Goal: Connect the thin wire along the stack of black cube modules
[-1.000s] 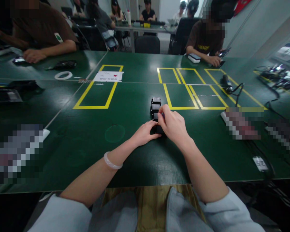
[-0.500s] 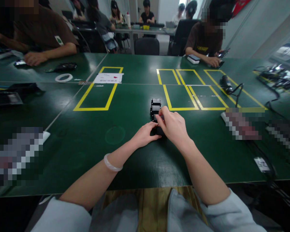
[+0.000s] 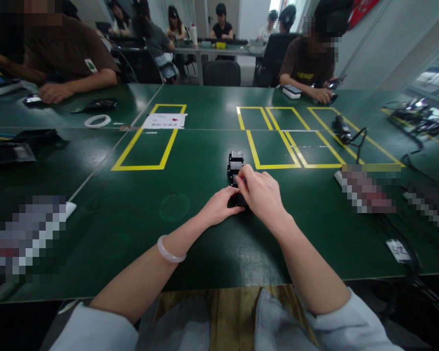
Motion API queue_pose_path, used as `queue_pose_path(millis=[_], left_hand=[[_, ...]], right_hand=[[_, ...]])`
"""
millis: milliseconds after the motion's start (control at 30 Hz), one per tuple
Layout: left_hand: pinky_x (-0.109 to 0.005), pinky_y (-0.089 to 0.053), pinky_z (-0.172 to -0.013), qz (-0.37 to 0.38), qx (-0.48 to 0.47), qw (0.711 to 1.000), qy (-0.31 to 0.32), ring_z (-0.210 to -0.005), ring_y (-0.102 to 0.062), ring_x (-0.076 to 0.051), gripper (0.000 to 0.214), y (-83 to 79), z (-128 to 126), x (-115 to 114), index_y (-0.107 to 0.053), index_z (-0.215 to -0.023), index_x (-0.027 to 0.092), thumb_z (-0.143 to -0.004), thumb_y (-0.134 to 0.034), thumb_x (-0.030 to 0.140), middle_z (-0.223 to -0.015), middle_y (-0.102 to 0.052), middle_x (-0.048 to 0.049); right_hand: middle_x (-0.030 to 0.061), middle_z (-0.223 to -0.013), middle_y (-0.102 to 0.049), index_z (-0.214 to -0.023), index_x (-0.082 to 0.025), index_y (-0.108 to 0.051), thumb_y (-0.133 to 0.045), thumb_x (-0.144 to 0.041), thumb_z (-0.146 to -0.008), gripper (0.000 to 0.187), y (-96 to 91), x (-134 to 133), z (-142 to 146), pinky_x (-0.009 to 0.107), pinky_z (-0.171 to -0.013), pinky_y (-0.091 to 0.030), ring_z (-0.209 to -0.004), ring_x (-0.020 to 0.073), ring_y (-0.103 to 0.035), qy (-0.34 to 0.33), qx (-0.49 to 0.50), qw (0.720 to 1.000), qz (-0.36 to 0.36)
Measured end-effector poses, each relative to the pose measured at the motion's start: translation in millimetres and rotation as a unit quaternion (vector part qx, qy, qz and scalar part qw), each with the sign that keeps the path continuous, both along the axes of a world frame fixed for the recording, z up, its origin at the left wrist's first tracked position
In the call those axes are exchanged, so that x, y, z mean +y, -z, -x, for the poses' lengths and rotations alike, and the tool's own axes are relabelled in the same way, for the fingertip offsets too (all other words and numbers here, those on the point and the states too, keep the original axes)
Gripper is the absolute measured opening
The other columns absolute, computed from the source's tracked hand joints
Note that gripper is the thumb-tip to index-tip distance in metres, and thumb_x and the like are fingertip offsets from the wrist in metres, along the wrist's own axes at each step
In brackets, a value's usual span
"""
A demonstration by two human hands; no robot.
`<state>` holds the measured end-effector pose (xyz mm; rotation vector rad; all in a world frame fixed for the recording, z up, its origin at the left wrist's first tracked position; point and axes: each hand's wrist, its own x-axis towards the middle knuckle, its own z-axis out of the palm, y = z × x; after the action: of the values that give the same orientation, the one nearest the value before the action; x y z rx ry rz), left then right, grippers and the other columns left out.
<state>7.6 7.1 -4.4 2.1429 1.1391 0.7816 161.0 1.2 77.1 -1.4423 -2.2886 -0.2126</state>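
Observation:
A row of small black block-shaped parts [image 3: 236, 166] with grey tops runs away from me on the green table [image 3: 205, 258]. I cannot tell what kind of part they are. My left hand [image 3: 221, 205] grips the near end of this row between thumb and fingers, from its left side. Above that same end, my right hand [image 3: 262, 191] is closed in a pinch, its fingertips against or just over the parts. Whatever sits between the right fingertips is hidden. The nearest black part is mostly covered by both hands.
Yellow tape rectangles [image 3: 256, 166] mark the table, and a paper sheet [image 3: 164, 121] lies on one. A tape roll [image 3: 97, 121] is at left. A black cylindrical device [image 3: 341, 129] and cables [image 3: 420, 117] lie at right. Several people sit beyond.
The view has tilted slightly, so the scene sits a little lower. Both hands keep their places at the near end of the black row, with hardly any finger movement visible.

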Motion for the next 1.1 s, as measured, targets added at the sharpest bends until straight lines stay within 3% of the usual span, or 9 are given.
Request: queue_pose_path(millis=[133,333,533,733,933,1100], left_hand=[[-0.043,-0.042,-0.101,0.000,0.004,1.000,0.000,-0.116,-0.055,-0.029,0.045,0.4,0.0,0.6,-0.057,-0.117,0.018,-0.078,-0.069,0.037,-0.123,-0.060,-0.0109],[-0.043,-0.042,-0.101,0.002,0.005,1.000,-0.001,-0.116,-0.055,-0.029,0.044,-0.7,-1.1,0.5,-0.057,-0.117,0.017,-0.079,-0.068,0.035,-0.120,-0.061,-0.0107],[-0.042,-0.042,-0.100,0.003,0.002,1.000,-0.001,-0.116,-0.055,-0.029,0.044,-1.2,-0.7,-0.3,-0.057,-0.116,0.017,-0.078,-0.069,0.037,-0.122,-0.060,-0.0110],[-0.042,-0.043,-0.099,0.005,-0.004,1.000,0.000,-0.115,-0.056,-0.028,0.043,-0.2,-0.9,0.0,-0.057,-0.117,0.019,-0.079,-0.068,0.034,-0.123,-0.060,-0.0099],[-0.042,-0.043,-0.099,0.006,-0.002,1.000,-0.001,-0.116,-0.055,-0.029,0.045,1.5,-0.4,0.5,-0.057,-0.117,0.018,-0.078,-0.069,0.037,-0.123,-0.059,-0.0103],[-0.042,-0.043,-0.099,0.015,-0.005,1.000,0.001,-0.114,-0.056,-0.028,0.046,0.8,-0.4,-0.5,-0.056,-0.120,0.017,-0.079,-0.068,0.034,-0.124,-0.059,-0.0109]], right_hand=[[0.0001,-0.071,-0.064,-0.096,-0.019,-0.052,-0.034,-0.026,-0.094,0.019,1.0,0.2,-0.4,0.027,-0.064,-0.030,-0.059,0.0134,-0.054,-0.001,0.005,1.000,-0.011],[0.0013,-0.070,-0.065,-0.090,-0.020,-0.053,-0.033,-0.037,-0.096,0.027,0.9,-0.5,-0.8,0.027,-0.065,-0.031,-0.060,0.0137,-0.055,-0.006,0.005,1.000,0.002],[0.0006,-0.071,-0.064,-0.095,-0.019,-0.053,-0.035,-0.026,-0.094,0.019,0.6,-1.2,-0.2,0.027,-0.064,-0.030,-0.060,0.0134,-0.055,-0.006,0.011,1.000,-0.014],[0.0014,-0.071,-0.066,-0.089,-0.020,-0.053,-0.033,-0.037,-0.096,0.027,1.1,-0.9,-0.5,0.027,-0.066,-0.031,-0.061,0.0134,-0.055,-0.014,0.012,1.000,0.000],[0.0009,-0.073,-0.065,-0.096,-0.019,-0.052,-0.034,-0.025,-0.093,0.018,0.0,-0.4,-0.4,0.027,-0.066,-0.031,-0.062,0.0132,-0.056,-0.011,0.023,1.000,-0.010],[0.0012,-0.073,-0.066,-0.092,-0.020,-0.051,-0.035,-0.035,-0.095,0.023,-1.3,-0.5,-0.9,0.028,-0.067,-0.032,-0.066,0.0147,-0.059,-0.019,0.023,1.000,0.004]])
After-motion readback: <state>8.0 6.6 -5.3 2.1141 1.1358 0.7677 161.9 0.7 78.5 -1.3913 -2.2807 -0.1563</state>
